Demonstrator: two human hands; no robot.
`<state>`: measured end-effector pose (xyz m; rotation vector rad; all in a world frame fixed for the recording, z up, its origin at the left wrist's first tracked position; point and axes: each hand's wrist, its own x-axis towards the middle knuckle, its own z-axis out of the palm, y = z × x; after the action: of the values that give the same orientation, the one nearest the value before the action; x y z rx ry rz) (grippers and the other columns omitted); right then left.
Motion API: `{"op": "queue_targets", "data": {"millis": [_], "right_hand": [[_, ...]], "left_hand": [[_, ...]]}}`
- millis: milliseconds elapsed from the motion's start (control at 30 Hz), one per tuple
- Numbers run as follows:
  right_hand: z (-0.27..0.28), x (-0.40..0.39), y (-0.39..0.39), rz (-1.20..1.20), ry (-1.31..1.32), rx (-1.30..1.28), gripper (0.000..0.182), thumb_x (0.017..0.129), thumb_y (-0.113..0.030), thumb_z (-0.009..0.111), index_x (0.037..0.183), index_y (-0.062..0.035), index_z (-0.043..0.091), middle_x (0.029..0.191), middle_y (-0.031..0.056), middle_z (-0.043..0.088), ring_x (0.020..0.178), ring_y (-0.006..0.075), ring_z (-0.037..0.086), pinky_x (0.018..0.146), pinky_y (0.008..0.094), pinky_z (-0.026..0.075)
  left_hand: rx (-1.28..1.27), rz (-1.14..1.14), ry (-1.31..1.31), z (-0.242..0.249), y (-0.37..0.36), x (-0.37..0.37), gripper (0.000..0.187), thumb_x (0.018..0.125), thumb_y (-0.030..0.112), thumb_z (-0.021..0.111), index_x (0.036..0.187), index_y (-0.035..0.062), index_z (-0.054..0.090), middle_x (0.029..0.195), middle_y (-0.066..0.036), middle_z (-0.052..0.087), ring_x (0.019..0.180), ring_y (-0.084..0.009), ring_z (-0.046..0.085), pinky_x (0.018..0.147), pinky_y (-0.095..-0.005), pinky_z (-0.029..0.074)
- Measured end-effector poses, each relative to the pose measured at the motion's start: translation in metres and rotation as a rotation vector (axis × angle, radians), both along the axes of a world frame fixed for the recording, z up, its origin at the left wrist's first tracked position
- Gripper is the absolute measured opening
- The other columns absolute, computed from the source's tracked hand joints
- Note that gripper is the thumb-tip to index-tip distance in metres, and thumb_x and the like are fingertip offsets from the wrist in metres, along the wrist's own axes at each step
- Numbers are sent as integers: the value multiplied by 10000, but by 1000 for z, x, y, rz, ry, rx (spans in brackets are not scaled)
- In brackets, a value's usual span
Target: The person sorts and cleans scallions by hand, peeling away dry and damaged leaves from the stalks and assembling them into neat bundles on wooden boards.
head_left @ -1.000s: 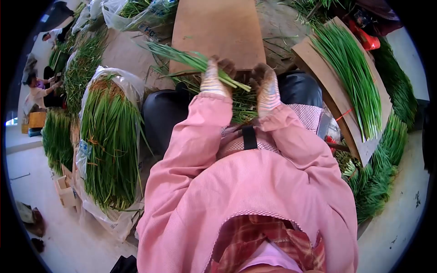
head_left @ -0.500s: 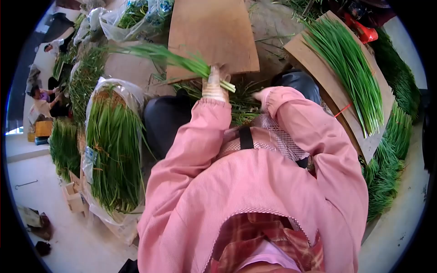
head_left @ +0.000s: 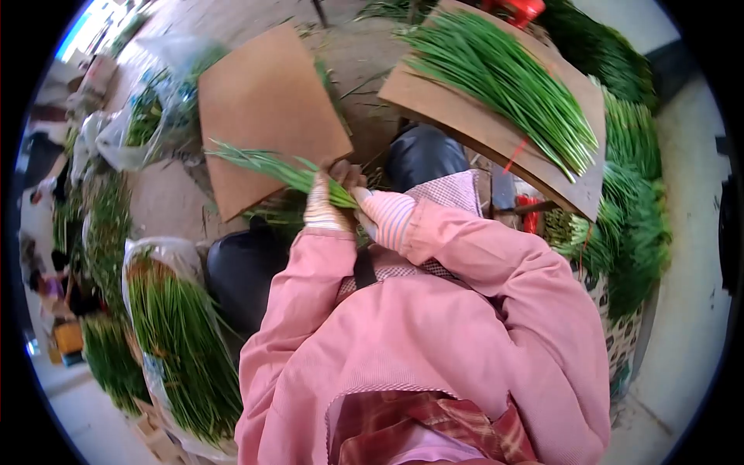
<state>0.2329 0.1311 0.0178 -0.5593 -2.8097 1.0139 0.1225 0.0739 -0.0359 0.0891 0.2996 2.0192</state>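
My left hand (head_left: 332, 194), in a striped glove with dark fingertips, is wrapped round a small bunch of garlic chives (head_left: 271, 167). The leaves reach out to the left over a brown board. Close against it, my right hand (head_left: 381, 217), also gloved, has its fingers curled at the pale stem ends. Its fingertips are partly hidden, and both hands meet in front of my lap. On the board to the right lies a large pile of chives (head_left: 504, 85), stems toward me, near a red tie (head_left: 515, 155).
The brown board (head_left: 267, 108) stands ahead on the left, the other board (head_left: 434, 101) on the right. A plastic-lined bundle of chives (head_left: 178, 333) is at my left, stacked green bundles (head_left: 628, 186) at my right. Another person (head_left: 58, 294) sits far left.
My view has turned, so the boards appear further left. My right hand has come across to the stem ends of the bunch, which my left hand still holds.
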Motion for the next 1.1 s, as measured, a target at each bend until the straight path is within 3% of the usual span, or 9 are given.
{"op": "queue_targets", "data": {"millis": [200,267,400,567,633,733,867,933,1100], "right_hand": [[27,106,69,85,-53,15,261,737,-67,543,990,-30,487,745,122,561,680,216,556,579,292,436],[-4,120,123,-779,94,-1310,203,734,-74,582,920,-5,537,764,77,570,688,160,556,595,243,452],[64,187,214,-887,858,-1166,124,758,-77,583,846,7,559,762,55,575,705,135,556,640,212,487],[17,312,332,-480,260,357,242,777,-167,527,996,-65,516,813,174,565,785,351,522,692,359,424],[44,309,314,-478,-424,587,273,759,-136,560,1021,-71,513,904,164,552,815,316,537,726,324,452],[78,269,274,-813,-201,1004,392,718,-202,588,1083,-120,469,963,193,521,861,384,492,753,386,418],[104,146,214,-325,76,631,354,739,-217,538,1051,-54,501,923,197,550,870,335,522,767,379,418],[90,75,162,17,46,218,256,779,-167,509,1004,-46,517,918,187,553,866,336,516,739,365,417],[53,-53,32,555,-188,237,252,782,-183,536,1006,-69,529,935,125,568,872,266,538,735,336,437]], "left_hand": [[-679,264,-166,33,49,-42,179,855,219,413,915,72,495,865,-52,540,757,-210,514,716,-387,454],[-455,80,-79,63,85,-46,210,865,248,372,901,68,474,887,-75,535,791,-253,516,730,-430,440],[-354,195,180,141,151,-63,292,832,345,450,933,71,472,980,-103,523,953,-273,481,821,-453,399],[-371,275,266,130,119,-91,336,814,292,492,1068,78,444,1097,-95,459,1028,-251,434,883,-414,362],[-485,231,269,102,80,-86,331,805,268,510,1089,110,447,1073,-86,483,995,-246,458,853,-403,379],[-694,255,331,69,19,-69,317,766,216,569,1060,148,470,1002,-77,528,913,-243,507,766,-386,422],[-708,317,502,60,-2,-21,241,744,88,579,971,42,511,831,-61,522,767,-224,518,675,-319,438],[-716,654,1612,87,-4,13,227,754,104,569,972,49,539,871,-69,550,748,-174,530,674,-274,441],[-419,812,2157,104,-41,33,304,712,211,559,1003,128,538,1050,-63,501,989,-221,453,779,-386,410]]}}
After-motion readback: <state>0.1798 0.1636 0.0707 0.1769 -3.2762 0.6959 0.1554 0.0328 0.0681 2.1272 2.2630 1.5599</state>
